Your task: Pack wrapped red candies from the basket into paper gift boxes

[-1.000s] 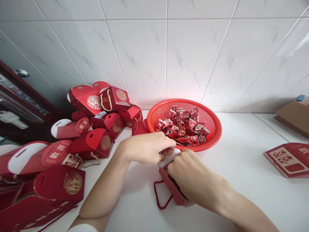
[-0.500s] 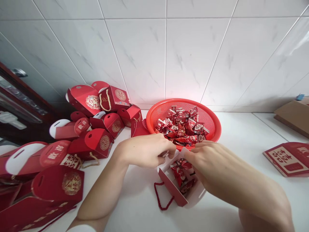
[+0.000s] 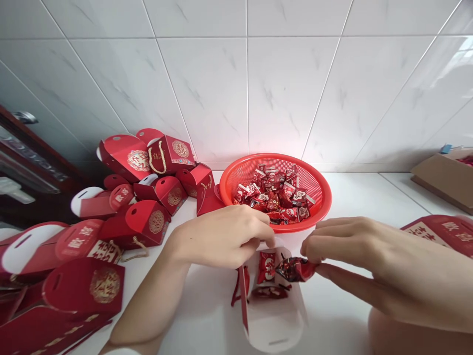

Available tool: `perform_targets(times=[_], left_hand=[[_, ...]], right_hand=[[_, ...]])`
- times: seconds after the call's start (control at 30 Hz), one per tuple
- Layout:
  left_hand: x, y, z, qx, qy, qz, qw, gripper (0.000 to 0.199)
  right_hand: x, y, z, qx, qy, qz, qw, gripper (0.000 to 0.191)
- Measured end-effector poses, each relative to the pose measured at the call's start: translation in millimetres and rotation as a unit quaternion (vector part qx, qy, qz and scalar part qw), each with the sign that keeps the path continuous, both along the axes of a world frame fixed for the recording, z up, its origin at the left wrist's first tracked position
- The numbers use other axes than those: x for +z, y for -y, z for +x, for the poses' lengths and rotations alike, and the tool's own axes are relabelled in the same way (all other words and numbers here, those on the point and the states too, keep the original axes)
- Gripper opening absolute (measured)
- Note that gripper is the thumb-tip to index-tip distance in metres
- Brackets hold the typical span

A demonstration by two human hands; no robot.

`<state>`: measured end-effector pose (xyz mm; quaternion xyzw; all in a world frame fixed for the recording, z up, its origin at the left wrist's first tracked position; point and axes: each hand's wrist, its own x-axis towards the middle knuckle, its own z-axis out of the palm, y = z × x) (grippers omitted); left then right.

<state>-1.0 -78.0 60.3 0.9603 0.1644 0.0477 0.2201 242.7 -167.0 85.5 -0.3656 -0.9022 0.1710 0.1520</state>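
Observation:
An open candy box (image 3: 273,320), white inside with a red side and a red cord handle (image 3: 235,288), lies in front of me with its near flap spread toward me. Fingers curled, my left hand (image 3: 225,236) grips the box's far edge; the fingertips are partly hidden. Between the thumb and fingers of my right hand (image 3: 351,256) is a wrapped candy (image 3: 293,269) in a dark and red wrapper, held over the box's right side. Inside the box lie a red wrapped candy (image 3: 266,267) and a darker one (image 3: 269,293).
Behind the box, a red plastic basket (image 3: 325,197) holds many wrapped candies. Several red gift boxes (image 3: 135,224) crowd the left side. At right lie a flat red box (image 3: 456,234) and an open cardboard carton (image 3: 439,180). A tiled wall (image 3: 281,98) rises behind.
My right hand has moved right, off the box's far edge, and now grips a candy. The box has turned, and its near flap now lies open toward me.

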Motion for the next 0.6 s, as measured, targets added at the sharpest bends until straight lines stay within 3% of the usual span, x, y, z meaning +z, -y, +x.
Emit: perform_targets(times=[0.1, 0.2, 0.43, 0.6], left_hand=[[2.6, -1.7, -1.0, -0.036, 0.036, -0.033, 0.998, 0.037], [0.2, -2.8, 0.9, -0.017, 0.062, -0.033, 0.997, 0.038], [-9.7, -9.4, 4.9, -0.033, 0.032, -0.065, 0.997, 0.038], [-13.3, -20.9, 6.5, -0.035, -0.001, -0.097, 0.995, 0.043]], right_hand=[[-0.6, 1.5, 3.2, 0.016, -0.011, -0.009, 1.000, 0.024], [-0.9, 4.8, 7.7, 0.022, -0.017, -0.009, 1.000, 0.021], [4.9, 2.2, 0.4, 0.046, -0.021, -0.009, 0.999, 0.024], [-14.1, -3.4, -22.3, 0.038, 0.045, 0.011, 0.998, 0.022]])
